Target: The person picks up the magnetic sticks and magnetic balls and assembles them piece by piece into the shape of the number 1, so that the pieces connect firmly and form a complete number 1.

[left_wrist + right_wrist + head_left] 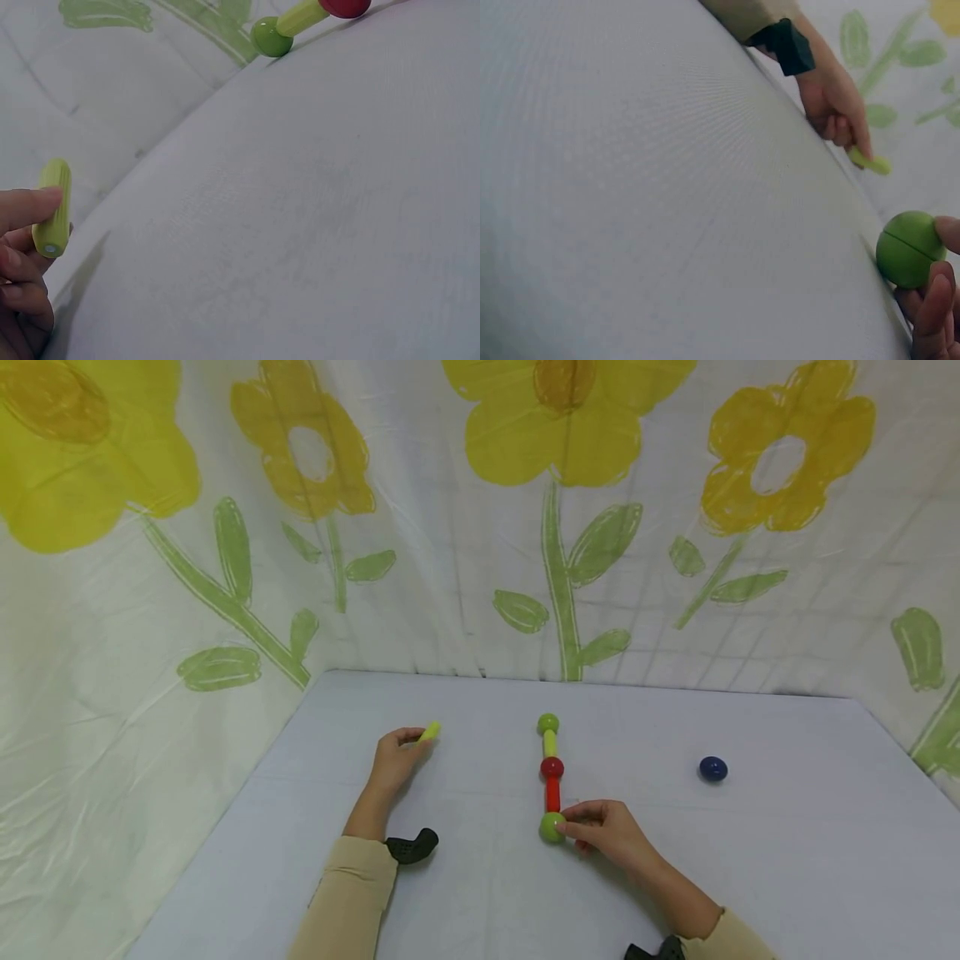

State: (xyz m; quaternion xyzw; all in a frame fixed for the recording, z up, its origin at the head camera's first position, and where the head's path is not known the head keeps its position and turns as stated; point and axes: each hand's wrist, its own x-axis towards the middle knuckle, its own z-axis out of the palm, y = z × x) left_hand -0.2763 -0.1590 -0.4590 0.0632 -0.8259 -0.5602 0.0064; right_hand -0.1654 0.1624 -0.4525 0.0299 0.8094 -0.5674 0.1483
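Green ball [551, 827] at the near end of the rod-and-ball chain [551, 774], mid-bench [480, 893], is pinched by the right hand [607, 831]. Left hand [395, 760] pinches a loose yellow-green rod [430, 732]. Assembly appears underway; the rod likely needs aligning to a ball. Farther right lies a blue ball [712, 768]. No containers visible.

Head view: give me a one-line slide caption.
Left hand pinches a yellow-green rod; right hand holds the near green ball of a ball-and-rod chain.
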